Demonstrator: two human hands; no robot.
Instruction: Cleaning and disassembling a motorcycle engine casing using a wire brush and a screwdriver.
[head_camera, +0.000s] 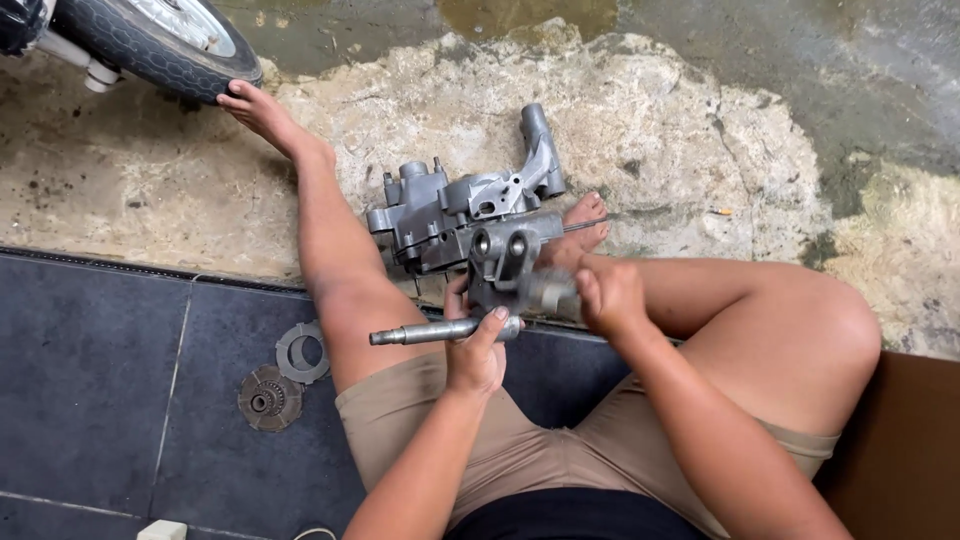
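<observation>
I sit on the floor with my legs spread. My left hand (478, 350) grips a grey metal engine part (505, 255) with a steel shaft (430, 331) sticking out to the left. My right hand (608, 293) is closed on a blurred cylindrical piece (548, 291) at the part's right side. Behind it lies a larger grey engine casing (455, 205) on the rough concrete, between my legs.
A toothed clutch disc (269, 398) and a flat metal ring plate (302, 352) lie on the dark tiles to the left of my left thigh. A motorbike tyre (165, 45) stands at the top left, touching my left foot. A brown board (900, 450) sits at right.
</observation>
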